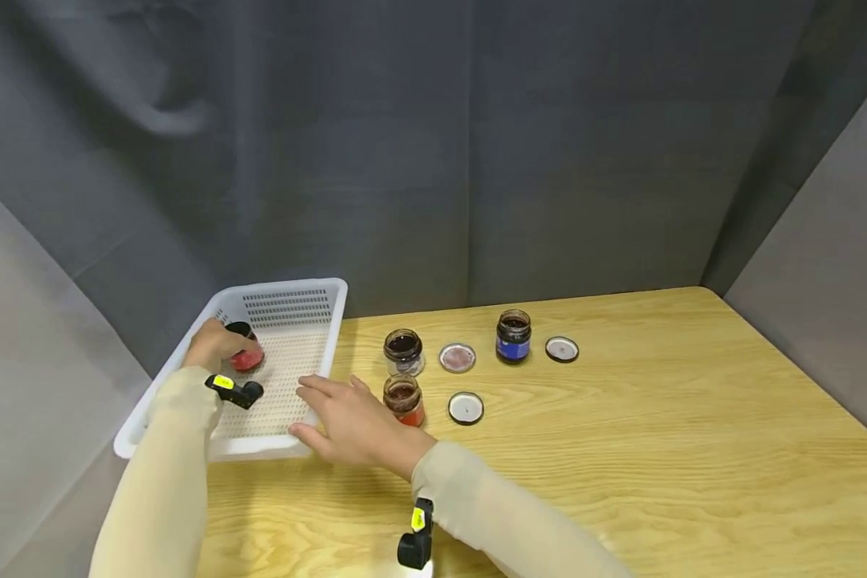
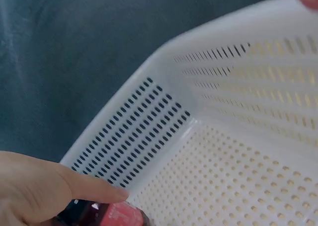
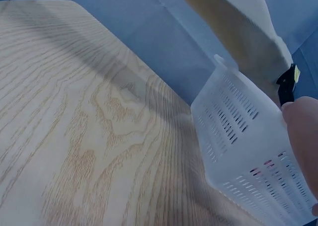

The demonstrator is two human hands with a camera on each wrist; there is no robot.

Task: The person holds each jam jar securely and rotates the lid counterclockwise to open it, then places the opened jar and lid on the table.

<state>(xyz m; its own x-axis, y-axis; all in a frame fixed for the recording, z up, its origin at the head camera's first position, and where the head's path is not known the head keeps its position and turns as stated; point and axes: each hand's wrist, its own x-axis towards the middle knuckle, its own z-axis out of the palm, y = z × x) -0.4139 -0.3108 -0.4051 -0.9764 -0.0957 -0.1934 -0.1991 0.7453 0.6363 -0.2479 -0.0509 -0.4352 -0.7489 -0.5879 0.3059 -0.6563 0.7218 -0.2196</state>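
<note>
My left hand (image 1: 217, 345) reaches into a white plastic basket (image 1: 338, 321) at the left and holds a small glass jar (image 1: 248, 359) with a red label. The jar lies tilted near the basket's left wall; in the left wrist view, the hand hides part of the jar (image 2: 121, 215). My right hand (image 1: 354, 421) lies over the basket's near right corner, with relaxed fingers across the rim. In the right wrist view, part of that hand (image 3: 304, 136) shows beside the basket (image 3: 238, 121).
Right of the basket stand an open dark jar (image 1: 405, 353), an open red-label jar (image 1: 408, 405) and an open blue-label jar (image 1: 513, 341). Round lids lie upturned nearby: a pinkish lid (image 1: 457, 358), a white lid (image 1: 466, 408) and another lid (image 1: 562, 349). A dark curtain (image 1: 549, 160) hangs behind.
</note>
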